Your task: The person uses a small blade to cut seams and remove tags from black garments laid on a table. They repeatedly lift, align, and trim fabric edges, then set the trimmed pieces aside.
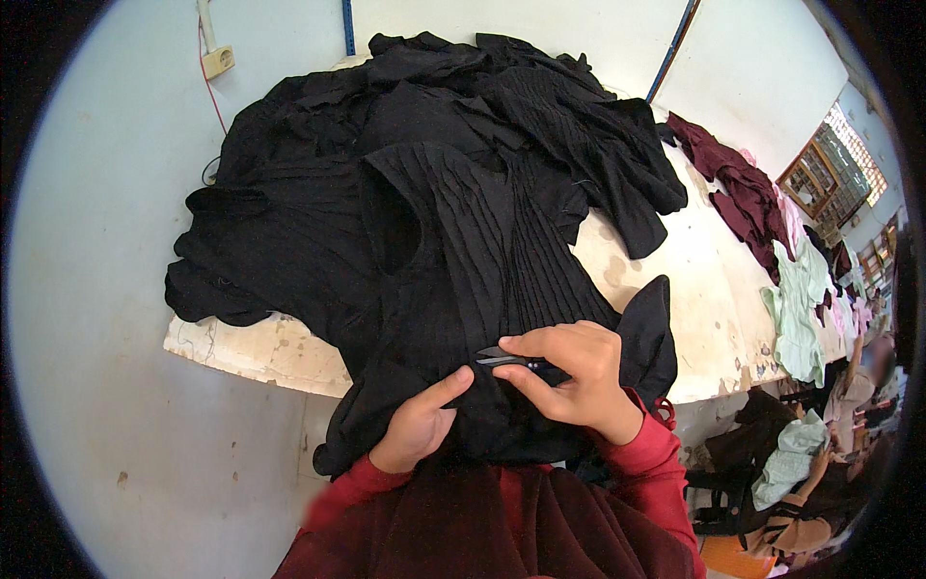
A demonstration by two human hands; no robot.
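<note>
A black pleated garment (424, 280) lies over the table's near edge and hangs down toward my lap, its round opening facing up. My left hand (421, 425) grips the garment's cloth near the bottom, thumb on top and the other fingers hidden under the fabric. In my right hand (569, 376) is a pair of small thread snips (497, 358), held between thumb and fingers. The dark blades point left, close above the cloth and just beyond my left thumb.
Behind it, more black garments (424, 92) form a heap against the wall. The pale worn table (714, 309) curves away right, carrying maroon cloth (738, 183) and a light green garment (799, 309). A socket (220, 62) hangs on the left wall. Other people work at the far right.
</note>
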